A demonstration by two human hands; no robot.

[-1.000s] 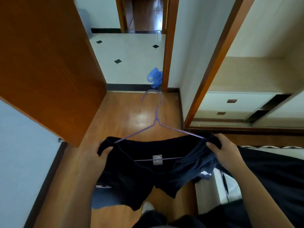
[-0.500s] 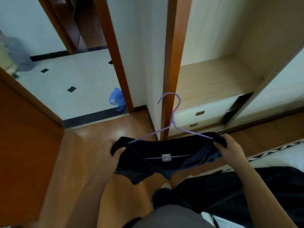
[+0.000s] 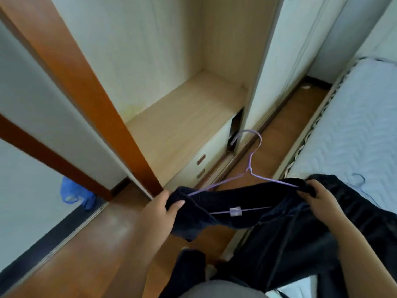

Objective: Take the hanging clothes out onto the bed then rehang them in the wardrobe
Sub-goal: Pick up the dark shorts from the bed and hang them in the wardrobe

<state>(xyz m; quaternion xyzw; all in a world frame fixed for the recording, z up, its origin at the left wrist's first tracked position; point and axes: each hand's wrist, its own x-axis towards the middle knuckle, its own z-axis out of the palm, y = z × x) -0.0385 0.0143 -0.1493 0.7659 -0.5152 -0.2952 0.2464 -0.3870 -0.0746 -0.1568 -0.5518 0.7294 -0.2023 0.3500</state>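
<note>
1. Left hand (image 3: 160, 208) and right hand (image 3: 320, 197): fingers clamped on opposite waistband ends of the dark shorts (image 3: 225, 208), stretching them over the purple hanger (image 3: 250, 168).
2. Shorts held in air, between bed (image 3: 354, 130) and open wardrobe (image 3: 182, 117).
3. Hook points forward and stays free, likely for hanging; rail not in view.
4. More dark clothing (image 3: 322, 244) lies on the bed edge.

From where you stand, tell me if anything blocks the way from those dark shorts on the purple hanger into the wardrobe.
Nothing visible does. Both hands, left hand and right hand, hold the dark shorts on the purple hanger before the open wardrobe, whose shelf is bare. The hanging rail is out of view.
</note>
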